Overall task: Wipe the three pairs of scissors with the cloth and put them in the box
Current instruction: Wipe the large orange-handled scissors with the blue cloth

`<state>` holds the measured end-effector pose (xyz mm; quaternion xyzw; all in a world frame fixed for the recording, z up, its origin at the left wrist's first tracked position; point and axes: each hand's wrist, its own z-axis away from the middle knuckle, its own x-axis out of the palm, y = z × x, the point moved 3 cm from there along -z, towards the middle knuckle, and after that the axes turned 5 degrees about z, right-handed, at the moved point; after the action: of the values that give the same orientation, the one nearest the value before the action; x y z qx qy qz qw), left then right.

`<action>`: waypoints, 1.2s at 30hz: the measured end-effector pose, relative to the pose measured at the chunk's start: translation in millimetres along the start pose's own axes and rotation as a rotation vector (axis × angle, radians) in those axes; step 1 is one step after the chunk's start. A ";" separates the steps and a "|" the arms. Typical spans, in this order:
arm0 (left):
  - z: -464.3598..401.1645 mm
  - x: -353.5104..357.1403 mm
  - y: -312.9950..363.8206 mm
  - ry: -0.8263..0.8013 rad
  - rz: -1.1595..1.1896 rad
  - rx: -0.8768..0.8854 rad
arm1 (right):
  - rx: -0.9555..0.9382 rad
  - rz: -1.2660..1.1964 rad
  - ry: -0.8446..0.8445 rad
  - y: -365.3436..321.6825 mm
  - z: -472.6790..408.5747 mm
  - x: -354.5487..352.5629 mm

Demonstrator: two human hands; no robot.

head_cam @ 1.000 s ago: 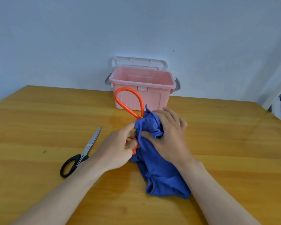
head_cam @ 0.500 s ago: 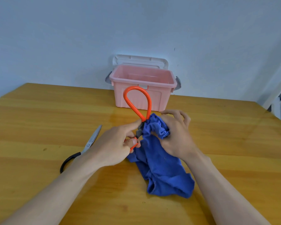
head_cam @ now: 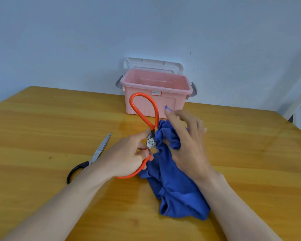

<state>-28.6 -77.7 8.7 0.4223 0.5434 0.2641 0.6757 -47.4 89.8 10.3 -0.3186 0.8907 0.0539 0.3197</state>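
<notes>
2 scissors (head_cam: 143,117) (head_cam: 90,158), 1 cloth (head_cam: 172,185), 1 box (head_cam: 156,94)

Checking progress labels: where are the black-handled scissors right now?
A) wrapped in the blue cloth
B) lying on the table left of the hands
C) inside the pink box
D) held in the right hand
B: the black-handled scissors lie flat on the table, untouched, beside the left hand, which grips the orange-handled scissors.
</notes>
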 end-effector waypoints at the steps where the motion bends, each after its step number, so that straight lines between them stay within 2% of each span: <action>1: 0.2 0.2 -0.8 -0.005 0.050 -0.014 | -0.071 0.006 0.032 -1.6 0.3 1.0; 4: 1.3 2.3 -2.2 -0.029 0.122 -0.042 | -0.176 -0.037 0.068 5.4 -0.4 6.0; 10: 2.2 1.9 -0.5 -0.042 0.042 -0.022 | 0.080 -0.188 -0.298 14.7 0.2 8.9; 13: 3.2 -0.3 0.0 -0.061 -0.016 0.002 | 0.233 -0.231 -0.390 21.3 -2.5 4.0; 17: 4.0 -1.2 0.7 -0.097 -0.043 0.024 | 0.213 -0.251 -0.504 23.7 -3.9 1.9; 22: 4.8 -2.3 3.1 -0.110 -0.107 0.030 | 0.044 -0.232 -0.531 21.6 -8.2 -2.8; 26: 4.9 -0.7 3.5 -0.117 -0.132 0.034 | 0.121 -0.296 -0.624 23.5 -6.7 -6.8; 32: 3.3 1.0 2.7 -0.083 -0.162 0.042 | 0.197 -0.281 -0.465 17.1 -6.0 -1.4; 36: 2.5 -1.5 0.4 -0.111 -0.133 0.033 | 0.270 -0.412 -0.579 23.0 -6.2 -1.4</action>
<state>-26.6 -79.5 9.9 0.4103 0.5364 0.1856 0.7138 -63.8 106.9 13.6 -0.4177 0.6798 -0.0413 0.6014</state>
